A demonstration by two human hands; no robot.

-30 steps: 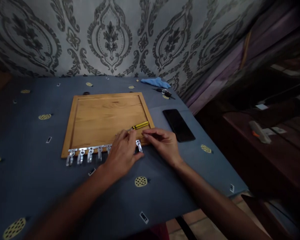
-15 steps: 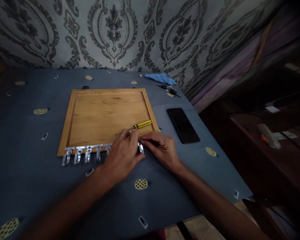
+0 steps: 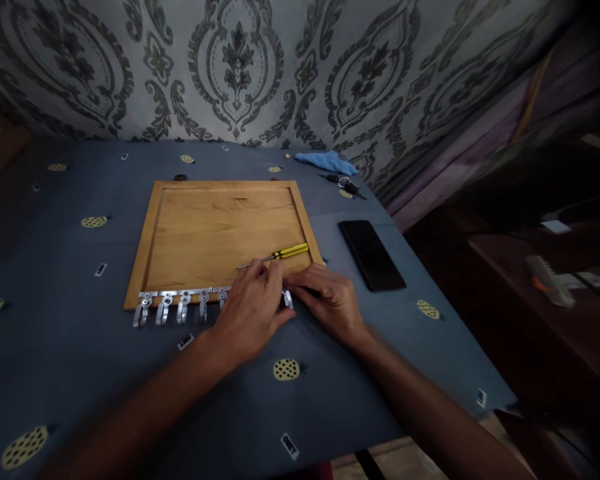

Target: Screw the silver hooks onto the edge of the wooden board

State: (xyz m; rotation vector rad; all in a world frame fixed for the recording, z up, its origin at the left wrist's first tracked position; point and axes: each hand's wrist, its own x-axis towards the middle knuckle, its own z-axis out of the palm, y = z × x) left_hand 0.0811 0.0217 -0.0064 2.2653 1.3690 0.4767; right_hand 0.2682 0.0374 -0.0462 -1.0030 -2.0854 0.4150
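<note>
A wooden framed board (image 3: 225, 230) lies flat on the table. Along its near edge runs a metal hook rail (image 3: 183, 300), its silver hooks hanging toward me. My left hand (image 3: 253, 307) is closed over the right part of the rail, covering some hooks. Beside it, my right hand (image 3: 327, 297) pinches thumb and fingers together at the rail's right end, by the last hook (image 3: 288, 299); whatever is between those fingertips is hidden. A screwdriver (image 3: 290, 251) with a yellow and black handle rests on the board just beyond my hands.
Right of the board lies a black phone (image 3: 373, 255). Farther back are keys (image 3: 347, 185) and a blue cloth (image 3: 327, 161). The table has a blue-grey cover (image 3: 220, 413) with pineapple prints. Patterned fabric (image 3: 295, 73) rises behind it. A brush-like object (image 3: 550, 281) sits on a reddish-brown surface at right.
The whole view has shifted slightly, so the board and table appear a little farther right. Both hands keep the same places at the rail, with almost no change in their grip.
</note>
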